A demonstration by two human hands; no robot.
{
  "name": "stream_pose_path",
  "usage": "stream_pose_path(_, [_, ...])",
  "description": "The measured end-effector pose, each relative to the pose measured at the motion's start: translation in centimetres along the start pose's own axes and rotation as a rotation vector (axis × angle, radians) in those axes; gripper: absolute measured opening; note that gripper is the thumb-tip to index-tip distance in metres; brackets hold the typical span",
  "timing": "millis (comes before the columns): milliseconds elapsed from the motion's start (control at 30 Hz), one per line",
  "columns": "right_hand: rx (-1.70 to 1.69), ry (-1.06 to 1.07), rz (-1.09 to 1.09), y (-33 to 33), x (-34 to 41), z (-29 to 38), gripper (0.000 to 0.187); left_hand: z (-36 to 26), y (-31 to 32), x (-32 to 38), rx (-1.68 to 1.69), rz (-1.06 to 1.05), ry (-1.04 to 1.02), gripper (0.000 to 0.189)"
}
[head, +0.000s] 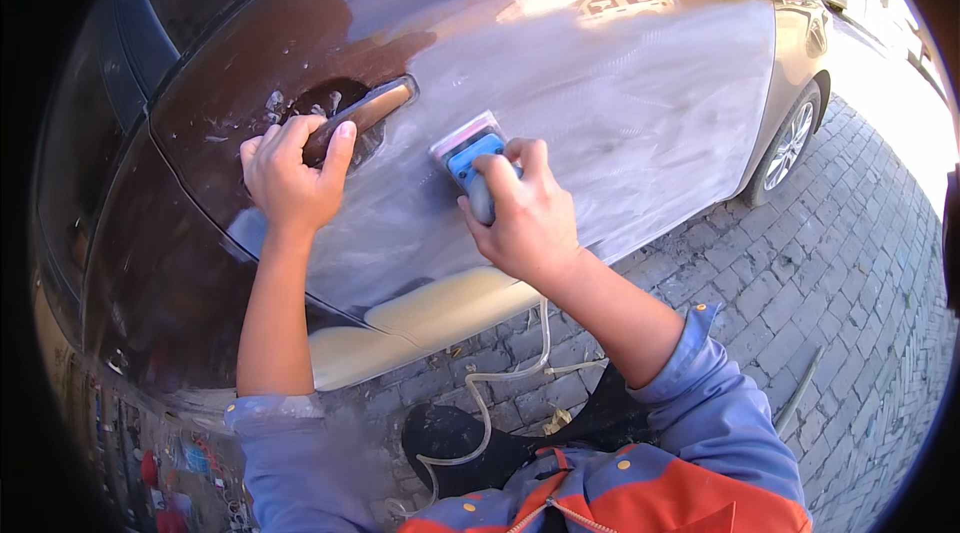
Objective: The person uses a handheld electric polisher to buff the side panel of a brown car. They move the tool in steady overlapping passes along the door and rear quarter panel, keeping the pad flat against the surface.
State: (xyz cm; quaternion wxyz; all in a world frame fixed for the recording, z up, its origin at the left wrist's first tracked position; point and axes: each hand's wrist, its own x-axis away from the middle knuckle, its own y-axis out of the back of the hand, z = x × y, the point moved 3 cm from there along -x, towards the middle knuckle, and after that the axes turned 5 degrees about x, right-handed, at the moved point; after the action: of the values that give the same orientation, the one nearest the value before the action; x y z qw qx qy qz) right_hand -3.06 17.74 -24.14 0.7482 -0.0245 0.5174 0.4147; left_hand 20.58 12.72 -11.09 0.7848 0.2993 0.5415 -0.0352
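Observation:
A brown car door [660, 105] fills the space before me, much of its surface dulled to a hazy whitish grey. My right hand [529, 221] grips a blue and grey sander [480, 165], its flat rectangular pad lying against the dulled area. My fingers hide much of the tool's body. To the left, my left hand [292, 173] is closed around the rear end of the door handle [375, 109], thumb on its outer face. White smudges mark the brown paint around the handle recess.
A clear hose [480, 379] winds below the door across my dark trousers and grey paving bricks [832, 233]. The front wheel [787, 143] stands at upper right. A pale sill [450, 300] runs under the door. Assorted clutter [180, 465] sits at lower left.

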Motion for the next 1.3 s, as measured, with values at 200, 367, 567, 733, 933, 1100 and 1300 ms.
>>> stream_pose_path(200, [0.08,-0.15,-0.073,6.6,-5.8,-6.5,0.049,0.3,0.6,-0.3,-0.024,-0.005,-0.035,0.027])
stream_pose_path(367, [0.23,-0.295,-0.103,14.1,-10.2,-18.4,0.061,0.2,0.1,-0.2,-0.059,-0.024,-0.045,0.024])
stream_pose_path(567, [0.225,-0.284,-0.071,14.7,-11.0,-17.3,0.061,0.2,-0.2,-0.4,-0.058,-0.037,-0.054,0.025])
stream_pose_path(733, [0.148,-0.172,0.031,9.1,-8.8,-7.1,0.052,0.2,0.3,-0.4,-0.035,-0.024,-0.031,0.026])
stream_pose_path(933, [0.113,0.018,0.081,7.3,-8.7,-4.3,0.05,0.2,-0.3,-0.1,-0.031,-0.03,-0.022,0.026])
stream_pose_path(1100, [0.204,-0.161,-0.035,13.7,-11.7,-15.2,0.057,0.5,-0.1,0.2,-0.067,-0.035,-0.049,0.024])
stream_pose_path(1300, [0.128,-0.331,-0.098,20.2,-14.6,-28.6,0.064,0.4,0.0,-0.2,-0.073,-0.033,-0.05,0.024])
